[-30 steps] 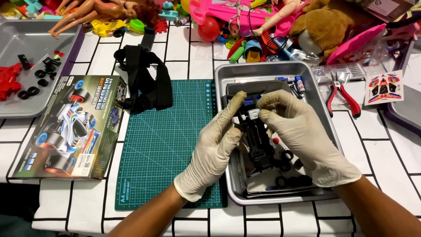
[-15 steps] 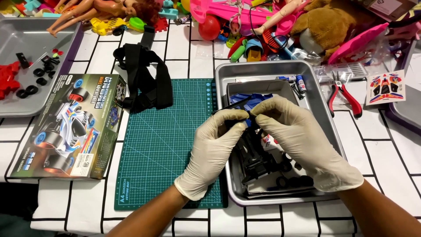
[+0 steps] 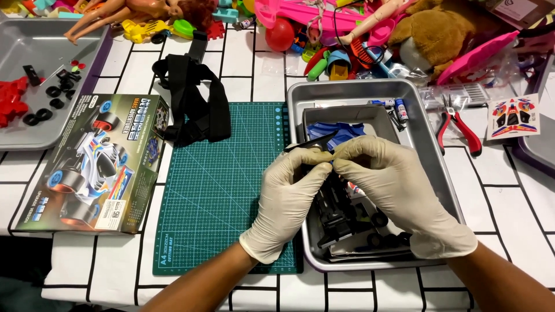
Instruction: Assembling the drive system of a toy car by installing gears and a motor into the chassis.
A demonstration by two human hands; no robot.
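Both my hands wear white gloves and meet over a metal tray (image 3: 429,144). My left hand (image 3: 289,199) and my right hand (image 3: 399,193) pinch a thin black plastic piece (image 3: 312,142) between their fingertips; its pointed end sticks out towards the left. Under the hands, inside the tray, lie a black toy-car chassis (image 3: 338,216), small black tyres (image 3: 381,221), a blue plastic part (image 3: 342,133) and two small batteries (image 3: 399,108). My hands hide part of the chassis.
A green cutting mat (image 3: 219,185) lies left of the tray, with a model-car box (image 3: 92,167) and a black strap (image 3: 193,104) beside it. Red-handled pliers (image 3: 459,132) and a sticker sheet (image 3: 514,118) lie on the right. A grey tray (image 3: 58,124) holds red and black parts. Toys crowd the far edge.
My fingertips have come together higher over the tray, away from the black chassis, and now pinch the thin black piece between them.
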